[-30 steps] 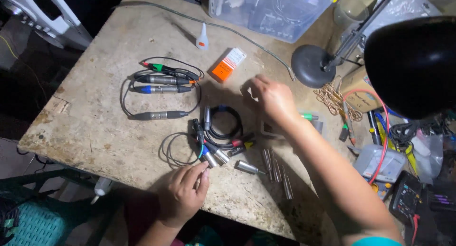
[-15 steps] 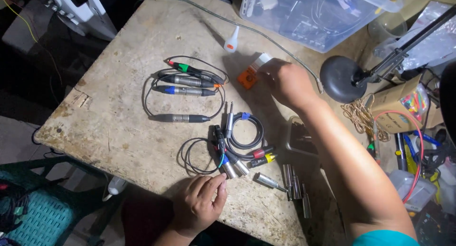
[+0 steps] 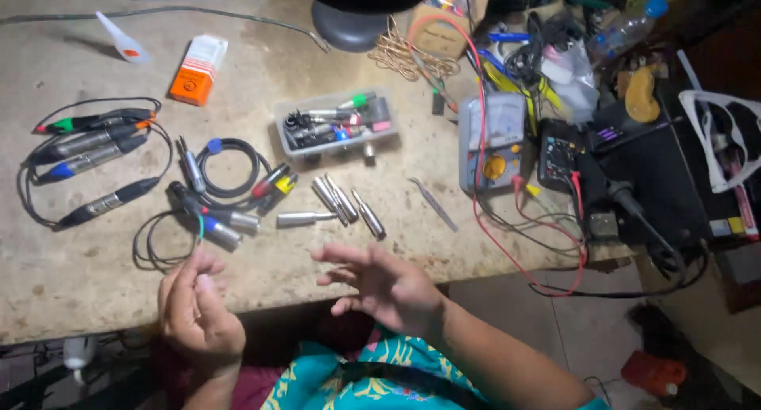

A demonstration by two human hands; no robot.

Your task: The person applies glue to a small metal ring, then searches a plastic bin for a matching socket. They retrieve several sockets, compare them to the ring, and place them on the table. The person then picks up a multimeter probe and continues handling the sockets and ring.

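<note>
Looks like home electronics repair bench: worn worktop (image 3: 333, 53), analog multimeter (image 3: 492, 141), test leads, audio connectors (image 3: 341, 200), parts tray (image 3: 337, 126), desk lamp.

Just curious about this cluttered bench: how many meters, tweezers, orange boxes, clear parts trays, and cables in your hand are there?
Meters: 2 (grey analog meter, black digital meter)
Tweezers: 1
Orange box: 1
Clear parts tray: 1
Thin cable pinched in the left hand: 1
Total: 6
</note>
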